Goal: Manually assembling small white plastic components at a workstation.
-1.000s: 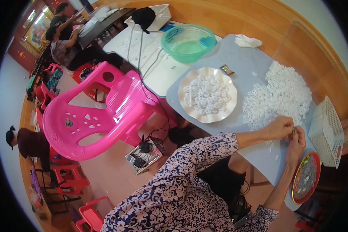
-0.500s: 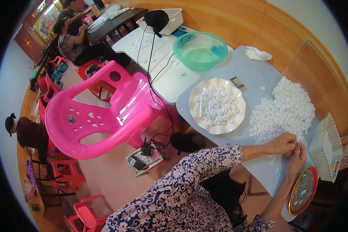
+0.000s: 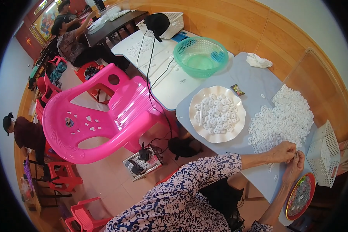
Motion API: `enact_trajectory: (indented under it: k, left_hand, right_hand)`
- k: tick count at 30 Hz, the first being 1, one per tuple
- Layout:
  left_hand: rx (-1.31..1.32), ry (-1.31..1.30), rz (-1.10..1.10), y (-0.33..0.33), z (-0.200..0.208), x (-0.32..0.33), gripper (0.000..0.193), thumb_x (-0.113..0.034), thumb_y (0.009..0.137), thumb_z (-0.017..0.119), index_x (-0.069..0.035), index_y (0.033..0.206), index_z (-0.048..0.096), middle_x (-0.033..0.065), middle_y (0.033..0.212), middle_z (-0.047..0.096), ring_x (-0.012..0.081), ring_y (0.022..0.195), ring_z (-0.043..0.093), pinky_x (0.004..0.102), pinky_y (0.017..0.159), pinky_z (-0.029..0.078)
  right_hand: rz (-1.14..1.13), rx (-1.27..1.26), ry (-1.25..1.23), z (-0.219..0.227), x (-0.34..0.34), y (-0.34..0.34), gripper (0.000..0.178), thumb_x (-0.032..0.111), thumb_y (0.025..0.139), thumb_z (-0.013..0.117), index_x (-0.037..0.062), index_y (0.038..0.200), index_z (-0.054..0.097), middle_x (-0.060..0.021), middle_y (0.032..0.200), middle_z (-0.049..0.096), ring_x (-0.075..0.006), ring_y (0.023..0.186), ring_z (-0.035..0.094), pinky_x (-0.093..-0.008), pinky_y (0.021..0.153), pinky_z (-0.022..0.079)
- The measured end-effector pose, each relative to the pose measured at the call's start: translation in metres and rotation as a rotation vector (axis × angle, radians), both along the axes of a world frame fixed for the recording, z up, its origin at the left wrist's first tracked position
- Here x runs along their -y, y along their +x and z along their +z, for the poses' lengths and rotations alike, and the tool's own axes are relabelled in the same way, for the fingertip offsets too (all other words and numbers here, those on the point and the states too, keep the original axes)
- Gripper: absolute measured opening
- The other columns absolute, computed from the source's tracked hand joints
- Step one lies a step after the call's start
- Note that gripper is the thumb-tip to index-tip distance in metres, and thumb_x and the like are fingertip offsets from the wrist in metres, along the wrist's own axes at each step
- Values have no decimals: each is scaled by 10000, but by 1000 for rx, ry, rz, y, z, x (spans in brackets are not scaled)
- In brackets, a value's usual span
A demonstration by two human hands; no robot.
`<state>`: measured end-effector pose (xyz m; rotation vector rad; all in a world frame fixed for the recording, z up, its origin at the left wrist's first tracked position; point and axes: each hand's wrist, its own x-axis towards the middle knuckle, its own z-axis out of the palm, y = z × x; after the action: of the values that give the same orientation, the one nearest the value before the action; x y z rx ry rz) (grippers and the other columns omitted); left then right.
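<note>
Over the right edge of the grey table, my left hand [image 3: 282,151] and my right hand [image 3: 294,168] meet with fingertips pinched together. Whatever is between the fingers is too small to make out. Just beyond them spreads a heap of small white plastic pieces [image 3: 284,116]. Close by my right wrist sits a round red-rimmed tray [image 3: 312,181] filled with small silvery metal bits [image 3: 301,195]. A cream scalloped plate [image 3: 197,131] further left carries rounder white pieces [image 3: 216,114], with a thin white stick lying among them.
A white perforated basket [image 3: 324,154] stands at the right edge. Green colander [image 3: 200,69], small foil packet [image 3: 237,89] and crumpled white cloth [image 3: 259,60] lie further back. A pink plastic chair [image 3: 131,96] and black cables [image 3: 150,83] are to the left. Other people [image 3: 71,46] sit at a far table.
The whole view has shifted slightly, so the table sits a little lower in it. My hands stay pinched together in much the same place. A person at the far table has raised an arm.
</note>
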<state>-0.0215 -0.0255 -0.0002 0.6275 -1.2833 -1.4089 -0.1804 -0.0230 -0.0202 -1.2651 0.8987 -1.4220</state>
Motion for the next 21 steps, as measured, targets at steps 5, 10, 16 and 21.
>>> enact_trajectory:
  k: [5,10,16,21]
  left_hand:
    - [-57,25,30,-3,-4,2,123,-64,806,486,41,750,515,87,607,567,135,548,552,277,502,449]
    - [-20,33,40,-3,-3,3,137,-74,813,489,40,741,517,91,621,580,130,553,560,278,490,456]
    - [-12,25,37,-3,-5,2,141,-81,811,509,40,741,529,93,637,594,125,561,564,273,503,469]
    - [19,15,38,-3,-6,3,136,-79,807,509,39,743,530,89,634,590,124,562,562,274,502,463]
  right_hand:
    - [72,-25,-12,-4,3,-3,138,93,948,497,8,1052,523,-28,916,542,-90,800,488,-222,730,418]
    - [32,-22,-26,1,2,0,139,91,942,507,6,1047,537,-23,896,537,-89,774,474,-217,695,404]
    - [-8,0,38,-3,4,-4,142,91,933,524,-4,1032,562,-22,878,549,-92,750,476,-224,672,411]
    - [6,-5,38,0,1,-1,142,89,932,525,-4,1032,564,-22,881,553,-97,761,489,-227,667,417]
